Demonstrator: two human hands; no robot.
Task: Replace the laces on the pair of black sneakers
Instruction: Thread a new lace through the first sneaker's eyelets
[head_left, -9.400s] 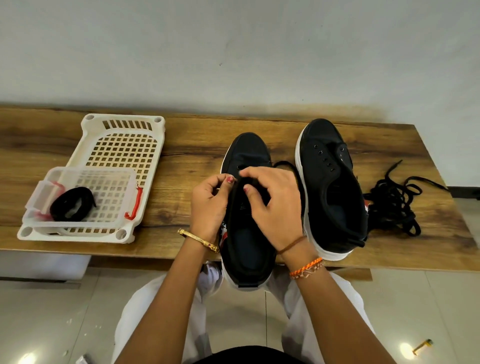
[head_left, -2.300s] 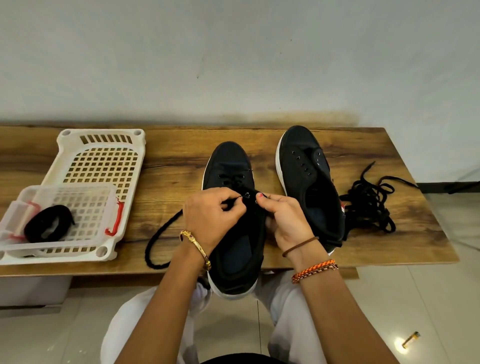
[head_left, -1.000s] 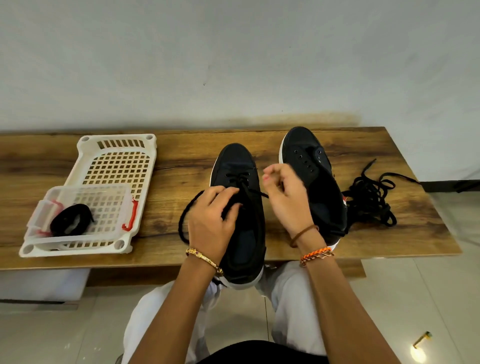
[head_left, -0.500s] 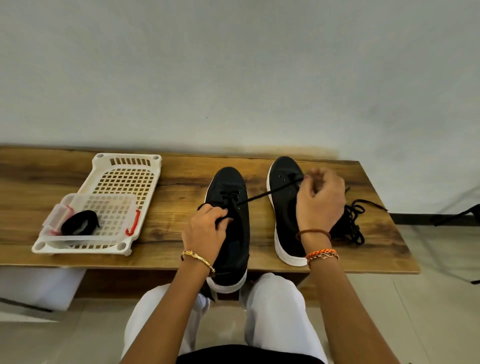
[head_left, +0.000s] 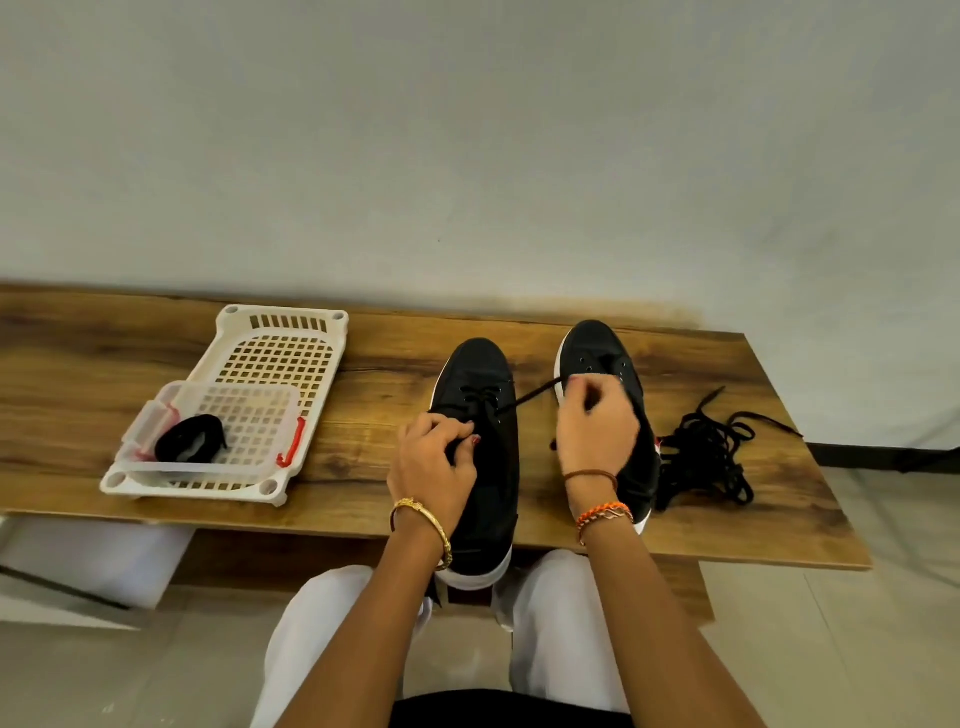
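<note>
We lace the left sneaker.
Our right hand pinches the lace taut; our left hand grips the shoe's side.

We note a plain grey-white wall filling the upper view, faintly stained brown just above the table line. A wood-grain tabletop runs along it, its near edge overhanging a darker wooden base. Pale glossy floor tiles lie below. Dark skirting at right.
</note>
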